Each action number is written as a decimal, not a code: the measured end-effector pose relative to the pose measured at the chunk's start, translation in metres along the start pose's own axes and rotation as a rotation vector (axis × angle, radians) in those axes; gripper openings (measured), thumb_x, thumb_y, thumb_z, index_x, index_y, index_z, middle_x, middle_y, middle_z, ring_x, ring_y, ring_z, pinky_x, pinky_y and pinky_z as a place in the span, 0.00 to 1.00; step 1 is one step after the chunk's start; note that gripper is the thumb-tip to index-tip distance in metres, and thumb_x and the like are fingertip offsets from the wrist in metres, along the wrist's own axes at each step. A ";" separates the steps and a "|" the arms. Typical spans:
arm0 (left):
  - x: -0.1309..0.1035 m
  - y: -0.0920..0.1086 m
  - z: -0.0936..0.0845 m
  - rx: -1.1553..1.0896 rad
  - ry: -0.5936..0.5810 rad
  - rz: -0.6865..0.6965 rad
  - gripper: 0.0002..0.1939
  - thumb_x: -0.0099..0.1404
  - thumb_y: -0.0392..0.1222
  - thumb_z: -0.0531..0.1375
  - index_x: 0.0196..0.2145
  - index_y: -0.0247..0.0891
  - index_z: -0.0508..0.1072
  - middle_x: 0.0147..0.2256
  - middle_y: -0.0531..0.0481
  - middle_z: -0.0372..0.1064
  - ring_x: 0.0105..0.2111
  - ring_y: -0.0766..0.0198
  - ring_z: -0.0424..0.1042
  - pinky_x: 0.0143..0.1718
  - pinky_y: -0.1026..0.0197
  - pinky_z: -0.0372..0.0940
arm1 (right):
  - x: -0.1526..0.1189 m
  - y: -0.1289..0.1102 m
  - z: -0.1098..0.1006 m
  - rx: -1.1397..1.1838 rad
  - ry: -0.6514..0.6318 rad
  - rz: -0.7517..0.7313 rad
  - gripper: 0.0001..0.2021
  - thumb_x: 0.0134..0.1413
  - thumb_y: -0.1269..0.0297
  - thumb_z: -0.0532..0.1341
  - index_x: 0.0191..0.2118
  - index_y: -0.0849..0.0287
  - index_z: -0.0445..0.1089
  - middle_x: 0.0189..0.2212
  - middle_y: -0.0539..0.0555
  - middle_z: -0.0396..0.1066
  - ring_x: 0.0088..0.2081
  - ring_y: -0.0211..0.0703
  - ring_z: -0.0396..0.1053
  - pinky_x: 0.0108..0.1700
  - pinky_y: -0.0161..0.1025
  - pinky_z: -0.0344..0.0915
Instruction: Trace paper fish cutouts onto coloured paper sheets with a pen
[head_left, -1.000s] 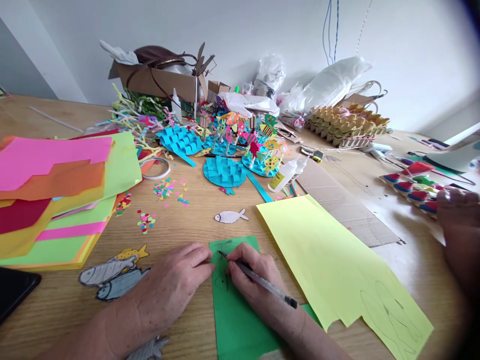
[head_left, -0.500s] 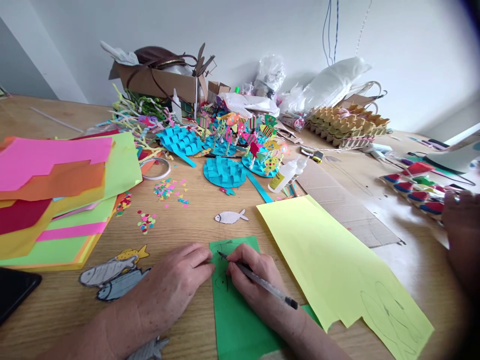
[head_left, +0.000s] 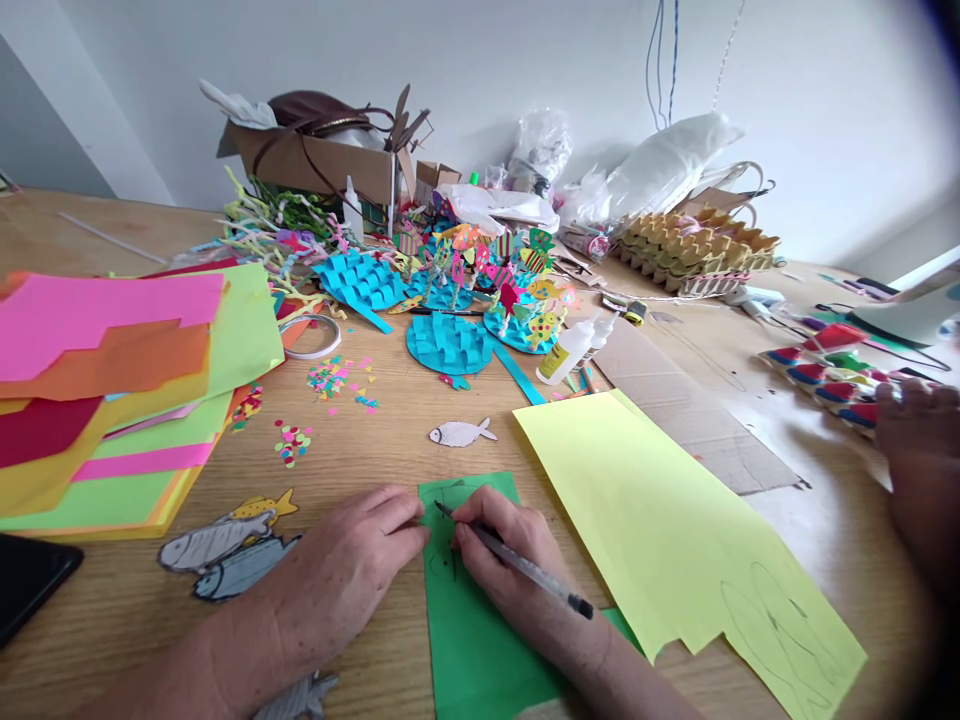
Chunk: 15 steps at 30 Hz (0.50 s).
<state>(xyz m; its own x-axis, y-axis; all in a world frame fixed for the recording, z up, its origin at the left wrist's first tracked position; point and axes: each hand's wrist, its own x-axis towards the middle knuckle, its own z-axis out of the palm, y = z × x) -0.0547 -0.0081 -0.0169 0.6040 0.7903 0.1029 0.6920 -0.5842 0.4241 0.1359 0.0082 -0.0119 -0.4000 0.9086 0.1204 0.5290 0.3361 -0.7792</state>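
My right hand [head_left: 521, 550] grips a black ballpoint pen [head_left: 536, 573], its tip at the upper left of a green paper sheet [head_left: 472, 660]. Dark outlines with a small dot, like fish shapes, show on the green paper; my fingers hide part of them. Flat along the sheet's left edge, the fingertips of my left hand [head_left: 360, 560] rest holding nothing. Just beyond the sheet lies a small white paper fish [head_left: 459, 433]. Beside my left wrist are overlapping cut-out fish, one grey [head_left: 214, 545], one blue [head_left: 244, 572], one yellow [head_left: 277, 505].
A yellow sheet [head_left: 637, 500] with drawn outlines lies right, a stack of coloured paper [head_left: 172, 495] left, near a black phone-like object [head_left: 34, 580]. Farther back are confetti [head_left: 330, 378], a tape roll [head_left: 311, 340], glue bottles [head_left: 562, 352] and blue woven paper [head_left: 448, 345]. Another person's hand [head_left: 919, 430] is at right.
The pen's back end has shifted very slightly left and down. My left hand and the paper keep their places. The other person's hand at right has moved slightly left.
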 end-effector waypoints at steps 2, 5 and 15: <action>0.000 0.000 0.000 -0.003 -0.002 0.004 0.12 0.67 0.27 0.50 0.34 0.38 0.71 0.41 0.50 0.66 0.42 0.59 0.65 0.46 0.57 0.65 | 0.000 0.000 0.000 0.001 0.006 0.003 0.05 0.49 0.73 0.54 0.27 0.57 0.63 0.19 0.46 0.66 0.21 0.35 0.63 0.24 0.30 0.56; -0.001 0.000 0.000 0.004 0.016 0.004 0.13 0.67 0.28 0.50 0.33 0.38 0.71 0.40 0.50 0.66 0.42 0.60 0.65 0.46 0.57 0.64 | 0.000 0.000 -0.001 -0.003 0.009 -0.002 0.05 0.49 0.73 0.54 0.26 0.57 0.63 0.18 0.46 0.65 0.20 0.34 0.62 0.24 0.30 0.56; -0.001 0.000 0.000 0.043 0.009 0.008 0.11 0.66 0.27 0.52 0.35 0.39 0.71 0.40 0.50 0.66 0.42 0.59 0.65 0.45 0.57 0.66 | 0.000 0.001 -0.001 -0.002 0.001 0.003 0.05 0.49 0.73 0.54 0.27 0.58 0.64 0.18 0.46 0.65 0.20 0.35 0.62 0.24 0.31 0.56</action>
<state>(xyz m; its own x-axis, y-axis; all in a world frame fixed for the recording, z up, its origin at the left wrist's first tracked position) -0.0552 -0.0089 -0.0174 0.6063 0.7869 0.1144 0.7034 -0.5979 0.3845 0.1371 0.0088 -0.0119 -0.3979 0.9098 0.1183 0.5315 0.3337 -0.7785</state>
